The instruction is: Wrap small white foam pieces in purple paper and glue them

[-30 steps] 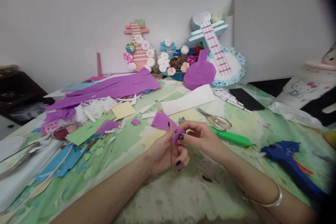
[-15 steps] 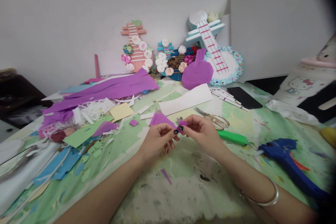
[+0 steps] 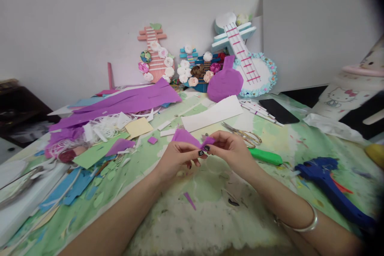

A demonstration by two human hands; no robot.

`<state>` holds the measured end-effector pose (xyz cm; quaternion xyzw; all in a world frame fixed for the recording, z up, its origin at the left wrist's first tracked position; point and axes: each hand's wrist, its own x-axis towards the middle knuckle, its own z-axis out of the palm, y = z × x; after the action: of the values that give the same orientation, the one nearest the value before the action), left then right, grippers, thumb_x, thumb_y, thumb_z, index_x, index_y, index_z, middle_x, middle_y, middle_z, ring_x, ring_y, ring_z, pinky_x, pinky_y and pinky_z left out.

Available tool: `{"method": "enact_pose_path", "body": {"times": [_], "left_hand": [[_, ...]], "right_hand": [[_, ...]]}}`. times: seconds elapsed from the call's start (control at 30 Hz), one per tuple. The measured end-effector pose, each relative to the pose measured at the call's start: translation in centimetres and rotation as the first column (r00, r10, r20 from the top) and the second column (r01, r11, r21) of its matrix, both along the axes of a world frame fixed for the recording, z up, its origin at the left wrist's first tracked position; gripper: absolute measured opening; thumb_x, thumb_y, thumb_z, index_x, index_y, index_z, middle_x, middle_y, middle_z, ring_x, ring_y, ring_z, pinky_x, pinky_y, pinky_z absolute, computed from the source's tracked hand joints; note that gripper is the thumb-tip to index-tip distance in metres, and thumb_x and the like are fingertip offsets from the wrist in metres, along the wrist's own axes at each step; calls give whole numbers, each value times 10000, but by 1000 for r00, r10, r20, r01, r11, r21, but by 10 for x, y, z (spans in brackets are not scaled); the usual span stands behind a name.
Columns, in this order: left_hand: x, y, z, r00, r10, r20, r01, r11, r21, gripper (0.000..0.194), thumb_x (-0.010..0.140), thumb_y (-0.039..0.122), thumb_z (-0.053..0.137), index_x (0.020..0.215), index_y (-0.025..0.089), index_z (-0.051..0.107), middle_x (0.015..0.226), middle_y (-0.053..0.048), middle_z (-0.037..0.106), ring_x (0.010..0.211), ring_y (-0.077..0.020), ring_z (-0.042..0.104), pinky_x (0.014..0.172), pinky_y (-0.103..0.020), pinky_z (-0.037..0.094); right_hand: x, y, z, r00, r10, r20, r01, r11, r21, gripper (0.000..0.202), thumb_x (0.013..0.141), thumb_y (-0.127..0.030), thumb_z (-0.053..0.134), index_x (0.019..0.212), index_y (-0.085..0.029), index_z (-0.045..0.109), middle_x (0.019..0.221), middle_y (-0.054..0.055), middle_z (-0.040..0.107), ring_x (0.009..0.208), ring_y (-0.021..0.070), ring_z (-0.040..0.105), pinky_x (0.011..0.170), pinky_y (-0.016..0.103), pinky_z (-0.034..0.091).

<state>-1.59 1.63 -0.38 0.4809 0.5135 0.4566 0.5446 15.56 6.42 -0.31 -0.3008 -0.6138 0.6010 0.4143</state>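
Note:
My left hand (image 3: 180,156) and my right hand (image 3: 230,148) meet over the middle of the table. Between their thumbs and fingers they pinch a piece of purple crepe paper (image 3: 185,137). A wide flap of it fans out behind my left fingers, and a small folded bit shows at my right fingertips. Just beyond my right hand lie scissors (image 3: 246,136) with gold handles. A green cutter (image 3: 266,156) rests beside that wrist. On the cloth below my hands is a thin purple scrap (image 3: 189,201).
A blue glue gun (image 3: 327,184) lies at the right, with a black phone (image 3: 279,111) behind it. White card (image 3: 213,114) and long purple crepe sheets (image 3: 129,102) spread across the back. Paper scraps (image 3: 99,148) crowd the left. Guitar-shaped crafts (image 3: 252,72) lean on the wall.
Around the pinch point my fingers have shifted slightly, and the small right-hand part of the purple paper now stands a little more open. Both hands remain in nearly the same place.

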Motion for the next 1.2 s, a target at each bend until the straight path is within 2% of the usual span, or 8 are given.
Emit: {"method": "enact_pose_path", "body": {"times": [0.1, 0.2, 0.3, 0.37, 0.5, 0.77, 0.97, 1.2], "left_hand": [[-4, 3, 1, 994, 110, 19, -111, 993, 30, 134, 652, 268, 769, 690, 140, 759, 567, -59, 666, 538, -110, 567, 483, -193, 388], [-9, 7, 2, 965, 262, 6, -261, 960, 102, 119, 581, 221, 807, 640, 145, 738, 612, -52, 680, 554, -110, 563, 521, -207, 427], [-13, 10, 2, 929, 364, -59, -344, 913, 221, 148, 521, 138, 815, 627, 150, 712, 611, -24, 663, 565, -105, 564, 547, -204, 441], [-15, 11, 2, 921, 370, -123, -330, 908, 258, 176, 503, 93, 802, 632, 152, 697, 578, -5, 637, 547, -102, 555, 526, -197, 430], [-18, 10, 2, 919, 274, -284, -223, 954, 201, 112, 540, 69, 744, 589, 153, 689, 569, -24, 661, 528, -129, 580, 522, -221, 447], [-13, 7, -5, 862, 306, -404, -191, 935, 299, 204, 609, 16, 592, 643, 174, 716, 659, -25, 704, 605, -159, 637, 586, -239, 476], [0, 3, -17, 829, 231, -510, -124, 964, 234, 33, 624, 140, 683, 646, 164, 675, 643, -19, 686, 589, -153, 613, 566, -242, 466], [2, 1, -22, 873, 228, -430, -138, 963, 231, 29, 670, 165, 681, 689, 165, 703, 646, -3, 689, 563, -118, 588, 552, -216, 451]], "right_hand": [[1, 2, -1, 999, -43, 20, 42, 998, 53, 175, 663, -260, 715, 782, -160, 634, 721, 21, 682, 663, 136, 639, 655, 280, 524], [3, 3, -5, 987, -110, 118, 81, 970, 228, 101, 688, -206, 670, 781, -168, 664, 739, 22, 689, 673, 137, 629, 655, 278, 511], [3, 2, -9, 953, -107, 283, 0, 935, 354, 117, 697, -122, 624, 773, -172, 697, 748, 18, 701, 653, 127, 606, 643, 265, 488], [2, 0, -12, 927, -69, 369, -81, 923, 377, 166, 692, -75, 601, 777, -173, 705, 747, 12, 707, 643, 121, 600, 634, 253, 476], [-3, -1, -17, 901, -30, 433, -151, 914, 376, 242, 663, -7, 583, 818, -171, 669, 749, 2, 701, 650, 114, 612, 638, 236, 472], [-5, 4, -27, 905, -112, 410, -15, 956, 294, 229, 648, -52, 634, 742, -200, 486, 706, -26, 668, 651, 137, 644, 625, 238, 470], [-3, 7, -29, 872, -192, 450, 22, 934, 356, 200, 654, -70, 641, 721, -200, 504, 670, -34, 648, 607, 127, 609, 597, 229, 437], [-6, 3, -28, 894, -159, 419, 39, 959, 281, 193, 655, -73, 648, 705, -198, 510, 668, -27, 629, 633, 128, 607, 586, 221, 435]]}}
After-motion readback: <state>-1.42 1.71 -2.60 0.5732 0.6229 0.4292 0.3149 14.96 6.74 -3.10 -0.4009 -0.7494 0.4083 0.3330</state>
